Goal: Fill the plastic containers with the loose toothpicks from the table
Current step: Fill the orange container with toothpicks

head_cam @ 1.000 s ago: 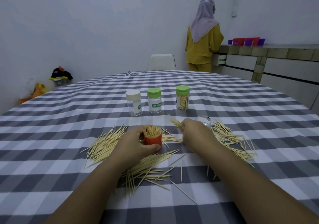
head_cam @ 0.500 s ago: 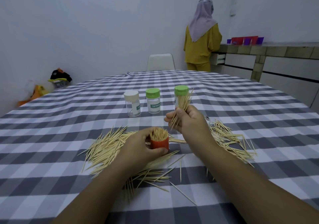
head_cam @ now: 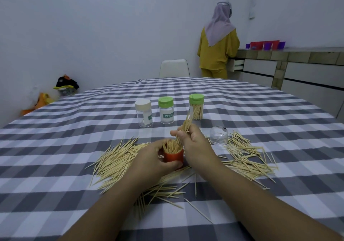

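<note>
Left hand (head_cam: 152,159) grip wraps the red container (head_cam: 173,156) at lower centre of the frame, fingers and thumb curled round its wall, holding it upright on the checked surface (head_cam: 55,147). Container is packed with toothpicks standing on end, tips showing above the rim. Right hand (head_cam: 195,144) grip pinches a small bundle of toothpicks (head_cam: 186,125) between thumb and fingers; the bundle's lower ends reach into the container's mouth, its upper ends slant up and to the right. Loose toothpicks (head_cam: 115,164) lie scattered on the surface left of the hands and below them, with a second spread (head_cam: 247,159) at centre right. Clear lid-like dome (head_cam: 218,135) lies on the surface just beside the right-hand spread. Three clear containers stand in a row above the hands, centre frame: one with a cream cap (head_cam: 143,112), one with a green cap (head_cam: 166,110) and a "TOOTHPICK" label, one with a green cap holding toothpicks (head_cam: 196,107). White chair (head_cam: 174,67) at the far edge of the surface. Person in yellow (head_cam: 217,45) stands at upper right beside a counter with an open drawer (head_cam: 236,65).
</note>
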Tool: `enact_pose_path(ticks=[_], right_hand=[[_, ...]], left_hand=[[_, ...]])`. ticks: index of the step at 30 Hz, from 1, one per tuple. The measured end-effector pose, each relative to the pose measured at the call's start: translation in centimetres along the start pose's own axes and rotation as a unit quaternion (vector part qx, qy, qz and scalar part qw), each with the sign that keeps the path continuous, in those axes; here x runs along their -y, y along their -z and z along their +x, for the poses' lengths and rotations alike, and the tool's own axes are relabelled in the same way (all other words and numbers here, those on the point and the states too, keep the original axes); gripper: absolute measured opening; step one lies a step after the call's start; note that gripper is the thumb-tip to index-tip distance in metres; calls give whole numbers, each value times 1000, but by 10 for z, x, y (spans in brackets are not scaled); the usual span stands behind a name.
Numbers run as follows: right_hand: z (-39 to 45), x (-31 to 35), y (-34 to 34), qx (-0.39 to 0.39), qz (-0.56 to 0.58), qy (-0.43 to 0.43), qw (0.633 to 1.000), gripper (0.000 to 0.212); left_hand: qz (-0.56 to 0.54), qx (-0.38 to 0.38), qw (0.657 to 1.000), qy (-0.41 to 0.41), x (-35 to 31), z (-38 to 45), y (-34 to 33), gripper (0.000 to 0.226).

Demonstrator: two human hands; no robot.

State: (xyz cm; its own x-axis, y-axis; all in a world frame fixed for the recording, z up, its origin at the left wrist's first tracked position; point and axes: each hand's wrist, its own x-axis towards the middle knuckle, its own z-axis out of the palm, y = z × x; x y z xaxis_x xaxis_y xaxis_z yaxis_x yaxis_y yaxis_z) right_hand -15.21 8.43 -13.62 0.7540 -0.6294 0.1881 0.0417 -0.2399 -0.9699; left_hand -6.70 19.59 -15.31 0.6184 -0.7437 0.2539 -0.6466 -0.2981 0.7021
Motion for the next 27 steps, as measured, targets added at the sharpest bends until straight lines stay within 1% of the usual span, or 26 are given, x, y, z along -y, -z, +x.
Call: enact_pose_path(ticks=[5, 9, 12, 14, 17, 19, 21, 23, 25, 27], right_hand=[[-2, -1, -2, 24, -14, -29, 999, 22], [-3, 1, 0, -9, 28, 16, 999, 21], [-2, 2, 1, -16, 26, 37, 999, 19], [-2, -1, 1, 5, 11, 18, 1000, 21], [-2, -5, -2, 63, -46, -23, 997, 33], [-4, -4, -2, 75, -48, -26, 996, 40], [-5, -1, -1, 57, -27, -14, 998, 51], [-4, 4, 4, 20, -11, -1, 1000, 59], [-1, 8, 9, -20, -5, 0, 1000, 56], [0, 7, 13, -22, -21, 9, 1000, 50]], left_hand=[[7, 1, 1000, 1, 2, 2, -1, 55], [-4, 1, 1000, -3, 1, 1, 0, 47], [-9, 8, 1000, 6, 2, 2, -1, 53], [-7, 7, 1000, 3, 2, 2, -1, 53], [0, 3, 1000, -11, 1, 1, 0, 45], [-1, 5, 1000, -11, 0, 0, 0, 41], [-7, 5, 1000, -5, -1, 1, 0, 40], [-14, 7, 1000, 4, -1, 0, 1, 44], [-18, 12, 1000, 10, -2, 0, 1, 48], [-20, 15, 1000, 13, -2, 0, 2, 50]])
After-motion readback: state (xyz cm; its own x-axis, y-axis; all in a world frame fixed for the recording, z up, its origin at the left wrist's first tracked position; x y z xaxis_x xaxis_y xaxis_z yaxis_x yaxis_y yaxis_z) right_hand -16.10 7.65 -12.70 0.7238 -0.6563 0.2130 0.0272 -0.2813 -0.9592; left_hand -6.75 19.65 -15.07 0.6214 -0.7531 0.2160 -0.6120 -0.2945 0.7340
